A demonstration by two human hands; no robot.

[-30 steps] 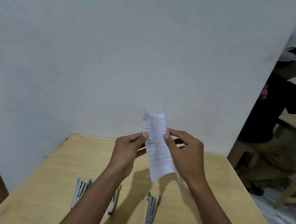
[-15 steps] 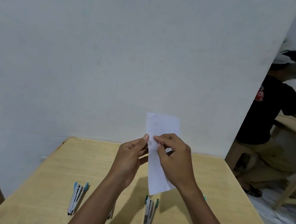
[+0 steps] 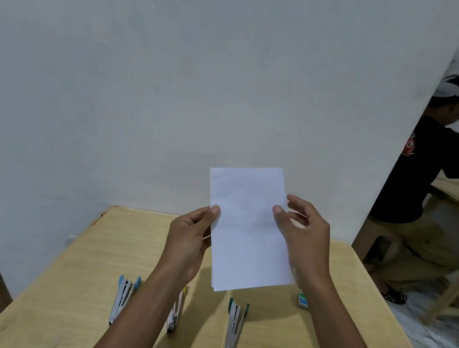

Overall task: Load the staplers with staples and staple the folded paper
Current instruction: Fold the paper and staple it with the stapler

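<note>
Nearest the camera, three slim metal staplers are seen lying on the pale wooden table [image 3: 72,285], well below the hands, their long axes running roughly away from the viewer. The blue-tipped stapler [image 3: 122,299] lies furthest left. A yellow-trimmed stapler [image 3: 176,313] is half hidden under the left forearm. The green-tipped stapler [image 3: 233,327] lies between the two forearms, directly under the sheet, about equally near to either hand. All three appear splayed open, so loading is judged not yet finished. A small green and white staple box [image 3: 302,299] is seen just beside the right wrist.

Above these, a white rectangular sheet of thin paper [image 3: 248,231] is held upright in the air, long axis vertical. A faint horizontal crease is visible across its middle. Its left edge is pinched by the left hand [image 3: 188,242]. The right hand [image 3: 305,237] is closed on the right edge, thumb in front, fingers spread behind.

Furthest off, a matt white wall [image 3: 175,84] is seen, with a seated person [image 3: 429,187] at another table to the right.
</note>
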